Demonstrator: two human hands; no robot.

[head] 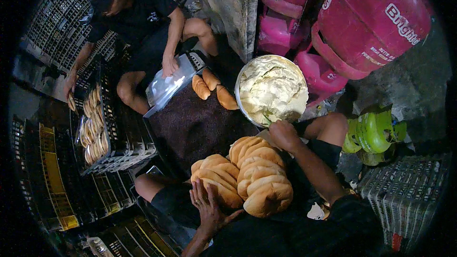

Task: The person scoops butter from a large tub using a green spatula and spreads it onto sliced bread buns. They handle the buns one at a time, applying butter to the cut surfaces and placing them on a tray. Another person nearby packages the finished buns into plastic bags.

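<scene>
A pile of oval bread buns [262,175] lies in front of me, stacked in overlapping rows. My left hand [209,205] rests against the near left buns [216,180], fingers apart, a ring on one of them. At the edge of a round tub of pale cream [273,89], my right hand [285,135] grips a thin green tool [267,118]. The tool's far end meets the cream; its exact kind is not clear. Three browner rolls [216,89] lie beyond, on a dark brown cloth surface [196,125], the rightmost close to the tub.
A co-worker [142,25] sits opposite, one hand on clear plastic bags [171,78], the other at a crate of filled buns [94,128]. Pink gas cylinders [371,21] stand behind the tub. A green cylinder [373,132] and a grey plastic crate [405,185] are at right.
</scene>
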